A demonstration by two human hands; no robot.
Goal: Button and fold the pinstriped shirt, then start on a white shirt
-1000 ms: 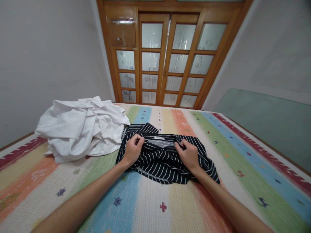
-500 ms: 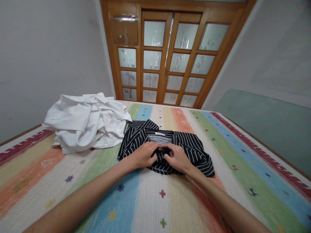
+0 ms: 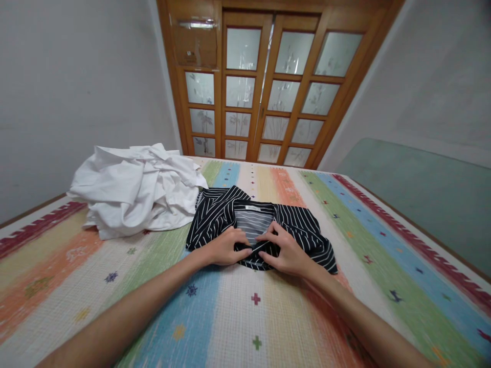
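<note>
A black shirt with white stripes [image 3: 303, 225] lies folded on the patterned cloth, its collar opening and a small pale label facing up. At the left side of its front neckline, my left hand [image 3: 226, 246] pinches the dark fabric between thumb and fingers. Opposite it, my right hand [image 3: 287, 250] has its bent fingers and thumb around the same edge. A small gap separates the two sets of fingertips. Some of the shirt's front is hidden behind my hands.
A crumpled heap of white cloth [image 3: 134, 191] rests left of the shirt, touching its edge. Under both spreads a striped multicoloured cloth [image 3: 233, 327]. Beyond stand wooden doors with glass panes [image 3: 241, 92]. A pale green panel [image 3: 414, 189] is at the right, along the wall.
My fingertips, close together before, have moved apart a little. The neckline now shows more of the grey striped inside, and the bunched front fabric lies flatter.
</note>
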